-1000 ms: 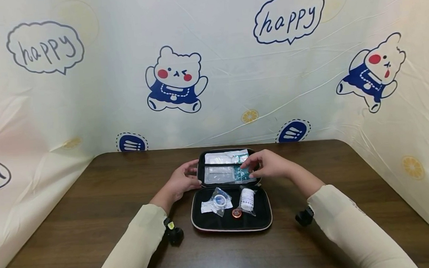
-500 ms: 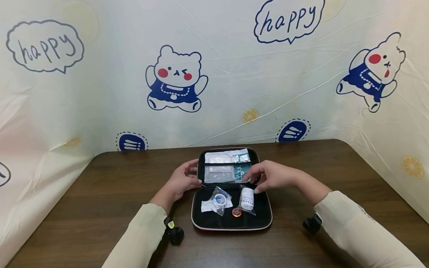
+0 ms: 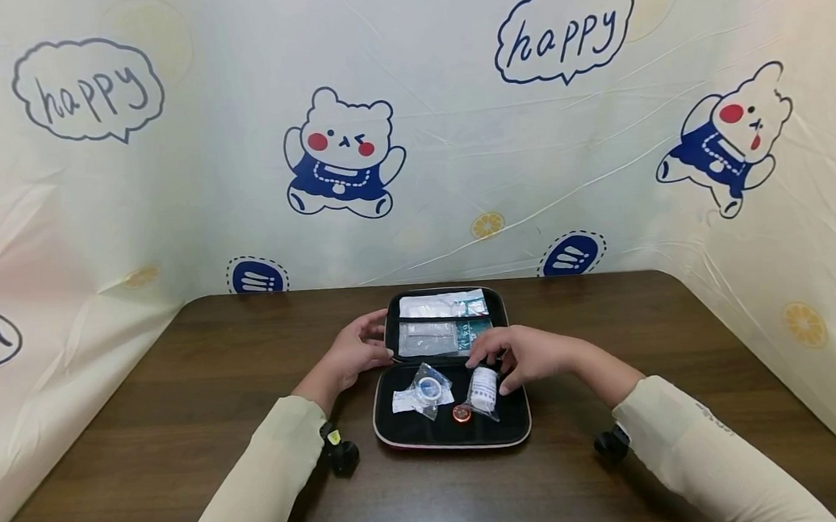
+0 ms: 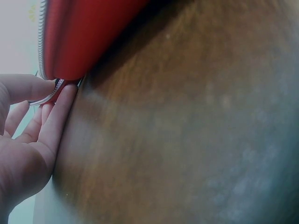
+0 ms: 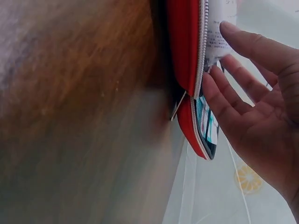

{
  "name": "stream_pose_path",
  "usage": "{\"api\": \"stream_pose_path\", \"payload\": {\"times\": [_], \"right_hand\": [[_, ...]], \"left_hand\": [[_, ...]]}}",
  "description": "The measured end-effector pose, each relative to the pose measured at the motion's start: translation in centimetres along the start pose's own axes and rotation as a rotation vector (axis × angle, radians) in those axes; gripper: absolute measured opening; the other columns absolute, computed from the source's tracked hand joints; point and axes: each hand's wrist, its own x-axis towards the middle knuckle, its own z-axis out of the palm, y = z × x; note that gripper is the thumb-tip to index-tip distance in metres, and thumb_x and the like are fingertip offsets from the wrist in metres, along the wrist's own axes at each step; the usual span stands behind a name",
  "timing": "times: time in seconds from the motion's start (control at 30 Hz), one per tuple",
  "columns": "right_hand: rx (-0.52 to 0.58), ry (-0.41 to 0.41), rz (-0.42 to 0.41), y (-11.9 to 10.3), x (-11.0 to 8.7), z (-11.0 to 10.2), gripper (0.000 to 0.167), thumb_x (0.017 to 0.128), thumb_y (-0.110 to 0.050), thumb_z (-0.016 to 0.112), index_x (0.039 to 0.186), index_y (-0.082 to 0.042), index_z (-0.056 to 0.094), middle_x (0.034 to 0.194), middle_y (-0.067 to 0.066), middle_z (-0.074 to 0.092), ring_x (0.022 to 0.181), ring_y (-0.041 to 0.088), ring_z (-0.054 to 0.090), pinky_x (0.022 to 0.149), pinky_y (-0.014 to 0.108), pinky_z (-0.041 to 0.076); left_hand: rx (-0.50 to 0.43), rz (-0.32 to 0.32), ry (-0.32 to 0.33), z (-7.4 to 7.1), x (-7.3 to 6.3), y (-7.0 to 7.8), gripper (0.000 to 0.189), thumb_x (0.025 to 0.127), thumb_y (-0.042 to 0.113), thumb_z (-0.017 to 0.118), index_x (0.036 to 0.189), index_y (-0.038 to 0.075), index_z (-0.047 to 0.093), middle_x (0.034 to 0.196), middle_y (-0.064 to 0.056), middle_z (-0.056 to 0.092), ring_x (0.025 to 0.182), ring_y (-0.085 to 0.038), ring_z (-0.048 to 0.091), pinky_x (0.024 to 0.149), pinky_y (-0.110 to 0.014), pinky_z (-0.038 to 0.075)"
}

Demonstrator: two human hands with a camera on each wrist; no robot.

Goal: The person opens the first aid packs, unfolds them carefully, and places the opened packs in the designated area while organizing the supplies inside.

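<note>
An unzipped red first-aid case with a black lining lies spread on the table. My left hand holds the left edge of its far half, thumb near the hinge; the left wrist view has fingers and thumb about the zipped rim. Over the right side of the near half is my right hand, fingers and thumb apart around the upper end of a bagged white bandage roll. In the right wrist view the thumb overlaps the roll; whether it presses is unclear.
Left of the roll lie a bagged white ring-shaped roll, white packets and a small red round tin. Clear and green packets sit under a black strap in the far half. A printed cloth hangs behind the wooden table.
My right hand has come from the green packets in the far half down toward me to the bandage roll. The left hand stays at the case edge.
</note>
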Motion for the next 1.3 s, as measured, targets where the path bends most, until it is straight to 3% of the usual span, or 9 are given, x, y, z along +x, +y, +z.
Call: {"api": "stream_pose_path", "payload": {"times": [0.23, 0.43, 0.7, 0.93, 1.13, 1.3], "right_hand": [[-0.12, -0.005, 0.001, -0.4, 0.0, 0.5, 0.032, 0.077, -0.006, 0.081, 0.105, -0.02, 0.073, 0.112, -0.006, 0.06, 0.097, 0.021, 0.054, 0.083, 0.037, 0.052], [-0.15, 0.011, -0.016, -0.7, -0.4, 0.9, 0.027, 0.076, -0.011, 0.083, 0.099, -0.021, 0.072, 0.106, -0.008, 0.059, 0.095, 0.02, 0.055, 0.083, 0.037, 0.051], [-0.112, 0.08, 0.006, -1.1, -1.4, 0.7, 0.023, 0.08, -0.017, 0.081, 0.099, -0.023, 0.07, 0.104, -0.006, 0.058, 0.093, 0.021, 0.058, 0.082, 0.038, 0.055], [-0.021, 0.159, 0.047, -0.9, -2.2, 0.5, 0.022, 0.081, -0.015, 0.08, 0.1, -0.02, 0.07, 0.106, 0.0, 0.057, 0.091, 0.023, 0.059, 0.078, 0.036, 0.057], [-0.034, 0.26, 0.039, -0.8, -2.6, 0.6, 0.022, 0.081, -0.012, 0.079, 0.1, -0.017, 0.07, 0.106, 0.002, 0.054, 0.087, 0.021, 0.058, 0.075, 0.033, 0.057], [-0.036, 0.303, 0.047, -0.9, -3.0, 0.9, 0.021, 0.081, -0.011, 0.079, 0.098, -0.017, 0.07, 0.109, 0.001, 0.054, 0.086, 0.021, 0.057, 0.074, 0.029, 0.057]], "left_hand": [[0.015, 0.001, 0.004, -0.1, 0.0, 0.1, 0.08, 0.079, -0.022, 0.06, 0.147, 0.015, 0.04, 0.133, -0.02, 0.045, 0.1, -0.029, 0.058, 0.081, -0.038, 0.058], [0.034, -0.011, 0.017, 0.1, -0.1, 0.2, 0.077, 0.08, -0.021, 0.061, 0.146, 0.015, 0.042, 0.133, -0.019, 0.045, 0.101, -0.029, 0.058, 0.083, -0.037, 0.057], [0.043, -0.043, 0.057, 0.4, -0.2, 0.1, 0.066, 0.084, -0.016, 0.062, 0.143, 0.008, 0.046, 0.132, -0.02, 0.047, 0.098, -0.029, 0.062, 0.082, -0.036, 0.057], [0.127, -0.065, 0.086, 0.4, -1.0, 0.3, 0.062, 0.085, -0.008, 0.067, 0.142, 0.008, 0.047, 0.13, -0.019, 0.048, 0.101, -0.029, 0.061, 0.083, -0.036, 0.057], [0.127, -0.085, 0.045, -0.2, -2.0, 0.9, 0.065, 0.088, -0.004, 0.066, 0.146, 0.006, 0.039, 0.131, -0.021, 0.048, 0.104, -0.03, 0.061, 0.084, -0.041, 0.056], [0.117, -0.092, -0.027, -0.6, -2.8, 0.9, 0.065, 0.091, 0.001, 0.066, 0.148, 0.005, 0.034, 0.129, -0.022, 0.051, 0.1, -0.028, 0.063, 0.082, -0.044, 0.057]]}}
